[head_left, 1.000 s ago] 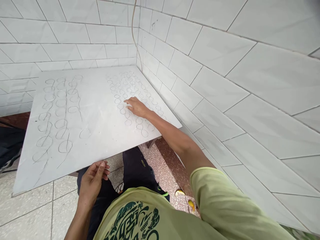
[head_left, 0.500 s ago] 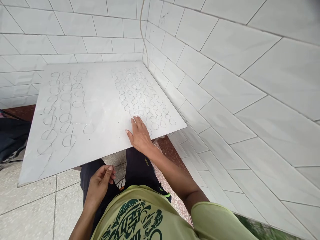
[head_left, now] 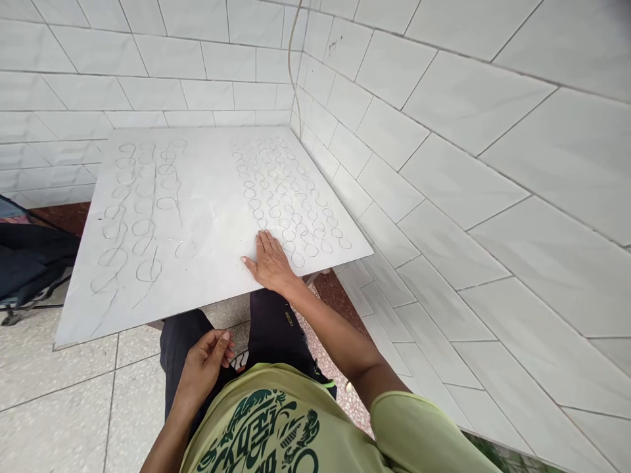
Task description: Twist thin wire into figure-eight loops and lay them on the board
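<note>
A large white tile (head_left: 207, 217) lies flat in front of me, raised off the floor, with many pencilled circles drawn on it in a left group and a denser right group. My right hand (head_left: 270, 263) rests flat on the tile near its front edge, fingers stretched out, just below the right group of circles. My left hand (head_left: 206, 363) hangs over my lap below the tile's front edge, fingers loosely curled; I see nothing in it.
White tiled walls (head_left: 444, 164) meet in a corner behind and to the right of the tile. A thin cable (head_left: 292, 72) runs down that corner. A dark bag or stand (head_left: 29, 263) sits at the left. Speckled floor tiles (head_left: 59, 394) lie below.
My right hand has slid from the middle of the right circle group back toward the tile's front edge and now lies flat there. The left hand has barely moved.
</note>
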### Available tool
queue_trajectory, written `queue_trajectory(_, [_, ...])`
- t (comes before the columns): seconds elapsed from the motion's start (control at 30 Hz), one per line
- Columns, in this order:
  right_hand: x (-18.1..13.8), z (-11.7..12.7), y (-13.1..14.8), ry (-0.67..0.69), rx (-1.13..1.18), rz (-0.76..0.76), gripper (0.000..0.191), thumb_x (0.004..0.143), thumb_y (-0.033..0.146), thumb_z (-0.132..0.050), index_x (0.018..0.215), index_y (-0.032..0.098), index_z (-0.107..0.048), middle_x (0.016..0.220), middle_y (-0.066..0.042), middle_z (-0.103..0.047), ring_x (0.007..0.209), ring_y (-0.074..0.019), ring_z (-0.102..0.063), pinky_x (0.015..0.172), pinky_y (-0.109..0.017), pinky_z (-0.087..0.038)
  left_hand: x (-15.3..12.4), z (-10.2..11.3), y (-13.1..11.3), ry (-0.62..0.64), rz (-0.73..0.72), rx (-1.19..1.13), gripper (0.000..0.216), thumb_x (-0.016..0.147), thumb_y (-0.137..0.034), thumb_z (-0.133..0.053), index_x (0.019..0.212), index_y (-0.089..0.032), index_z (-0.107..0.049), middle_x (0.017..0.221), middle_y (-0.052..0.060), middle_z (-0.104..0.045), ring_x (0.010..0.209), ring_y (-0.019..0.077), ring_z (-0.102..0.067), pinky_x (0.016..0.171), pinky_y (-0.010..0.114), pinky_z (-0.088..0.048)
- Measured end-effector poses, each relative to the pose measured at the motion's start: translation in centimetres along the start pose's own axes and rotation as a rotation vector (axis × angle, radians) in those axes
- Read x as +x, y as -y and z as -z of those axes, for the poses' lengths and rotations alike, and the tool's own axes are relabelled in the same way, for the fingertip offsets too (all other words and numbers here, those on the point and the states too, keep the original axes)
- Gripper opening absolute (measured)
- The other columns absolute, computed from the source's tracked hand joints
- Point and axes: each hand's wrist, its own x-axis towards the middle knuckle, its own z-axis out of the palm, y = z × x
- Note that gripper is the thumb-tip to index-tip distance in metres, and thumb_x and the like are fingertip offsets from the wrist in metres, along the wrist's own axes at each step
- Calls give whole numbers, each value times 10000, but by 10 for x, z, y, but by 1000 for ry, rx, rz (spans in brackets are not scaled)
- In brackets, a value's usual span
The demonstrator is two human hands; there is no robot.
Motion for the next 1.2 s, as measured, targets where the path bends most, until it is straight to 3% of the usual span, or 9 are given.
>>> queue_trajectory(0.13, [-4, 7, 2, -55, 0, 21, 816, 1076, 586, -340, 1594, -44, -338, 1690, -279, -288, 1621, -369, -161, 1315, -549, -140, -5, -1, -1, -9, 8, 12, 461, 912, -632, -649, 912, -174, -696, 781, 45, -693, 665, 177, -625, 606, 286, -522])
queue_trajectory(0.27, [-7, 18, 23, -132, 61, 110, 715, 1099, 515, -318, 1596, 1, -359, 1675, -253, -337, 1621, -333, -172, 1311, -560, -163, -10, -4, -1, -25, 33, -4, 507, 875, -683, -650, 858, -178, -687, 742, 34, -678, 628, 167, -611, 583, 276, -504])
queue_trajectory(0.43, [9, 7, 75, -20, 120, 378, 629, 1112, 452, -330, 1609, 69, -372, 1685, -184, -361, 1615, -277, -216, 1318, -485, -199, -15, -7, -1, -10, 37, 3, 504, 871, -690, -640, 841, -188, -680, 738, 35, -679, 632, 179, -623, 588, 286, -504])
queue_trajectory(0.6, [23, -23, 105, 91, 70, 426, 609, 1100, 432, -414, 1567, 42, -436, 1676, -189, -379, 1593, -300, -278, 1308, -476, -221, -18, -7, -1, -3, 24, 21, 457, 884, -653, -642, 840, -199, -686, 757, 42, -702, 650, 193, -652, 602, 295, -508])
queue_trajectory(0.8, [-22, -26, 96, 85, 78, 430, 613, 1100, 408, -406, 1580, 27, -416, 1678, -198, -370, 1607, -307, -246, 1323, -486, -187, -20, -1, 8, -29, 20, 31, 435, 909, -621, -633, 870, -191, -689, 798, 53, -713, 680, 195, -667, 599, 293, -529])
queue_trajectory(1.0, [-71, -22, 90, 30, 106, 377, 624, 1085, 378, -451, 1595, 23, -385, 1679, -217, -358, 1609, -325, -231, 1323, -556, -177, -6, 9, -2, -169, -37, -35, 448, 918, -613, -649, 1014, -178, -688, 877, 53, -714, 683, 172, -651, 588, 280, -527])
queue_trajectory(1.2, [-93, -37, 71, -69, 180, 335, 438, 1069, 199, -443, 1484, 147, -573, 1539, -156, -574, 1526, -296, -414, 1292, -566, -284, 12, 4, -27, -201, -36, -101, 524, 884, -649, -680, 1036, -148, -704, 927, 91, -739, 711, 191, -663, 607, 296, -543])
